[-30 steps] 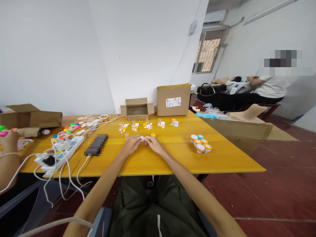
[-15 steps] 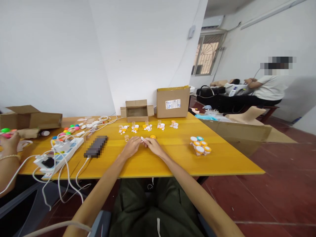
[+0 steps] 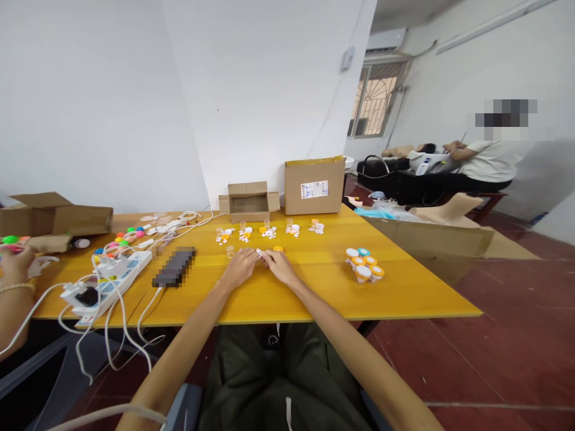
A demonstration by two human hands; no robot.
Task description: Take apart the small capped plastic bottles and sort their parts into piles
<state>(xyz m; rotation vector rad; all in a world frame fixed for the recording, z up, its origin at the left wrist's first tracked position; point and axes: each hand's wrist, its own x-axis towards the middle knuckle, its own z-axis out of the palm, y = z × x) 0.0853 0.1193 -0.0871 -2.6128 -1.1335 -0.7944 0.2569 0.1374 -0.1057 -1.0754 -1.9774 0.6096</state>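
Between my fingertips is a small white piece with dark marks (image 3: 259, 252), too small to name. My left hand (image 3: 240, 267) is closed with its fingertips at this piece. From the other side my right hand (image 3: 279, 265) pinches it. An orange lid (image 3: 278, 248) lies just beyond my right fingers. A clear open cup (image 3: 230, 251) stands beside my left hand. Farther back, clear cups, orange lids and small white pieces (image 3: 271, 232) form several groups in a row. Jars with orange, white and teal lids (image 3: 363, 263) are clustered to the right.
A phone (image 3: 175, 267) and a power strip (image 3: 117, 281) with loose white cables lie left. Behind stand an open small carton (image 3: 249, 206) and a larger box (image 3: 314, 187). A co-worker's hand (image 3: 17, 263) is at far left near colourful balls. Another person sits at right.
Both hands stay nearly in place around the white piece, with only a slight shift of the fingers. The view has barely moved.
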